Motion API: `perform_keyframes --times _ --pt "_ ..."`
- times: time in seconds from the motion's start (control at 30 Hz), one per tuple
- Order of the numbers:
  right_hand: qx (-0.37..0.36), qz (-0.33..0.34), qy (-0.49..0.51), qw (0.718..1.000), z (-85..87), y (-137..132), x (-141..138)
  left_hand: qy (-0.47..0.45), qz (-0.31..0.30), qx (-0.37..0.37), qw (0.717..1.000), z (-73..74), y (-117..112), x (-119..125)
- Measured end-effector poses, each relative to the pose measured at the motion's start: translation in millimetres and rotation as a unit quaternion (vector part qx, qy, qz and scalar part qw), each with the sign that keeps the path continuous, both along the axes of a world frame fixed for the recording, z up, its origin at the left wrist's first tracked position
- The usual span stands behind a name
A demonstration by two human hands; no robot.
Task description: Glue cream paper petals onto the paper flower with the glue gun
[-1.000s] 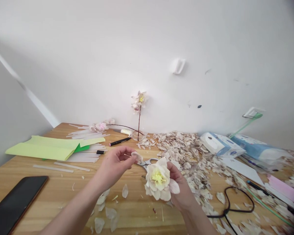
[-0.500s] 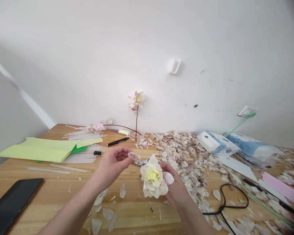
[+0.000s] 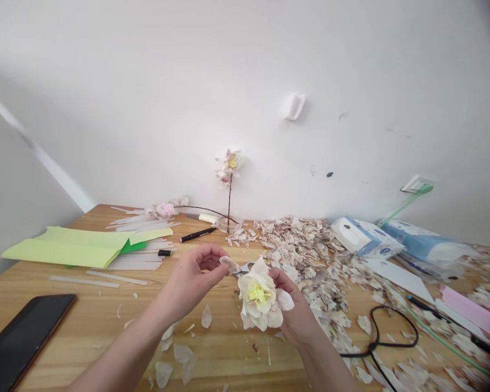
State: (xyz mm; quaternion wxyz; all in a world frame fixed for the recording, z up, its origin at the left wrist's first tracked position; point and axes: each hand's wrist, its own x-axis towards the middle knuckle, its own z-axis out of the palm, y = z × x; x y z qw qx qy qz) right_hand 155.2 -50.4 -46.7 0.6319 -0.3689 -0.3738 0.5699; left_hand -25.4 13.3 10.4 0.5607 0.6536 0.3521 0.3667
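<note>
Hardly moved, the left hand (image 3: 191, 277) pinches a pale paper petal (image 3: 229, 263); the right hand (image 3: 296, 316) grips a cream, yellow-centred paper flower (image 3: 259, 294).

Over the desk (image 3: 85, 321), a flower (image 3: 259, 296) is hanging at frame centre, a phone (image 3: 22, 337) is lying lower left, paper sheets (image 3: 73, 247) are sitting above it, and a petal heap (image 3: 310, 256) is spreading right of centre.

No text can be read. The tissue packs (image 3: 367, 239) right of the petal heap (image 3: 306, 245) bear blue marks, too blurred to read.
</note>
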Motion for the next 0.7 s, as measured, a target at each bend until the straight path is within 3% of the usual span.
perform_keyframes --times 0.3,0.43,0.6,0.7 --pt "-0.006 0.026 -0.002 1.0 -6.3 0 3 0.032 0.032 0.036 0.998 0.3 5 -6" --pt "-0.006 0.087 -0.038 0.995 -14.4 -2 7 0.014 0.048 0.08 0.996 4.2 5 -11" --pt "-0.017 0.141 -0.061 0.988 -18.2 -6 11 0.052 0.001 0.162 0.985 10.6 -10 -10" --pt "-0.002 0.175 -0.082 0.981 -16.3 -8 12 0.096 -0.045 0.255 0.961 15.4 -19 -12"
